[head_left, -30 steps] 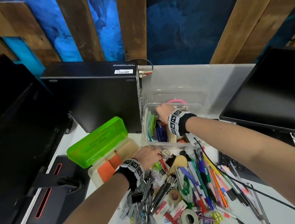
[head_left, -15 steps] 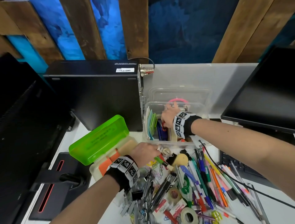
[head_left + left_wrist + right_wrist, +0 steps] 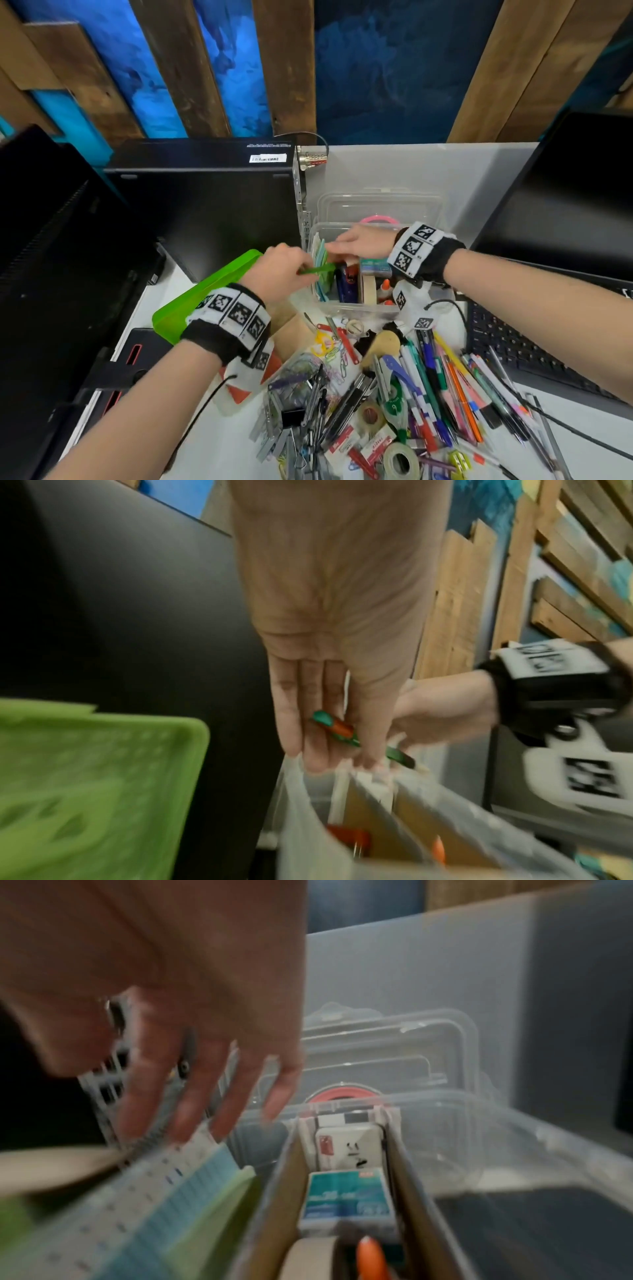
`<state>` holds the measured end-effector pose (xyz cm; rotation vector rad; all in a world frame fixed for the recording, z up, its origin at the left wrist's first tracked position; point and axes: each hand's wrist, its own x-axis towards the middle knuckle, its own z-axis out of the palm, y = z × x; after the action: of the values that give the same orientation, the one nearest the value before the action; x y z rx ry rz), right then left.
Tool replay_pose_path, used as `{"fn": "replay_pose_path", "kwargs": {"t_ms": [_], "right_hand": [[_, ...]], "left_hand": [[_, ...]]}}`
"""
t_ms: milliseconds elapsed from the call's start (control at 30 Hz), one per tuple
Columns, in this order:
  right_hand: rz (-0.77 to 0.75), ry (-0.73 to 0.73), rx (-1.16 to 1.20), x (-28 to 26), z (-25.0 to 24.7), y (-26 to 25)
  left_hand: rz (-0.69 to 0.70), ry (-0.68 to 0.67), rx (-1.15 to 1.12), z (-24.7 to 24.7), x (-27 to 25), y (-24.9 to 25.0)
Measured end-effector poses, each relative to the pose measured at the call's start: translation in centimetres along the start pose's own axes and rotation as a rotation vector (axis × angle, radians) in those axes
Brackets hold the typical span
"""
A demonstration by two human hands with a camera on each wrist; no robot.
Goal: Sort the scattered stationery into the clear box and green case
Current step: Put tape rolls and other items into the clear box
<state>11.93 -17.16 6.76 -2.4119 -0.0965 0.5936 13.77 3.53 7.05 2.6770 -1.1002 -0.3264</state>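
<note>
The clear box (image 3: pixel 359 310) stands in the middle of the desk, with the open green case (image 3: pixel 205 294) to its left. My left hand (image 3: pixel 301 270) pinches a slim green tool (image 3: pixel 317 270) with an orange part (image 3: pixel 341 729). Its tip reaches over the box's left end. My right hand (image 3: pixel 334 246) hovers over the box with straight, spread fingers (image 3: pixel 205 1083), close above the coloured notepads (image 3: pixel 192 1191) in the left compartment. Whether the fingers touch them is unclear. The wrist views are blurred. A pile of scattered stationery (image 3: pixel 394 394) lies in front.
The box holds a staple box (image 3: pixel 346 1202), a tape roll, a glue tip (image 3: pixel 368 1256) and a pink ring (image 3: pixel 378 219). Its lid (image 3: pixel 380 205) leans behind it. A black computer tower (image 3: pixel 205 205) stands on the left, a monitor (image 3: pixel 565 192) and a keyboard (image 3: pixel 513 349) on the right.
My left hand lifted the green tool out of the pile and carried it up to the box's left end. My right hand shifted left inside the box and spread its fingers.
</note>
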Motion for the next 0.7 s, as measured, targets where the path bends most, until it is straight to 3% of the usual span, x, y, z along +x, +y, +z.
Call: {"fn": "replay_pose_path", "kwargs": {"t_ms": [67, 133, 233, 267, 367, 433, 500, 700], "right_hand": [[-0.048, -0.085, -0.058, -0.9, -0.6, -0.3], [-0.086, -0.058, -0.203, -1.6, -1.1, 0.4], [-0.056, 0.021, -0.243, -2.3, -2.0, 2.5], [-0.022, 0.047, -0.222, -2.8, -2.4, 3.3], [0.152, 0.174, -0.172, -4.2, -4.1, 5.9], [0.213, 0.236, -0.091, -4.7, -4.7, 7.3], [0.247, 0.243, -0.048, -4.8, -4.4, 7.8], [0.202, 0.294, -0.235, -3.5, -2.3, 4.5]], "left_hand": [[-0.034, 0.015, -0.021, -0.4, 1.5, 0.6], [-0.015, 0.017, -0.033, -0.4, 2.8, 1.9], [-0.031, 0.021, -0.127, 0.1, 3.8, 3.3], [-0.048, 0.015, -0.088, 0.5, 4.0, 3.6], [0.005, -0.018, 0.365, 2.1, 3.8, 4.9], [0.150, -0.117, 0.527, 4.0, 3.9, 5.6], [0.227, -0.244, 0.540, 5.6, 4.2, 5.8], [0.144, -0.510, 0.610, 6.8, 6.1, 5.3]]}}
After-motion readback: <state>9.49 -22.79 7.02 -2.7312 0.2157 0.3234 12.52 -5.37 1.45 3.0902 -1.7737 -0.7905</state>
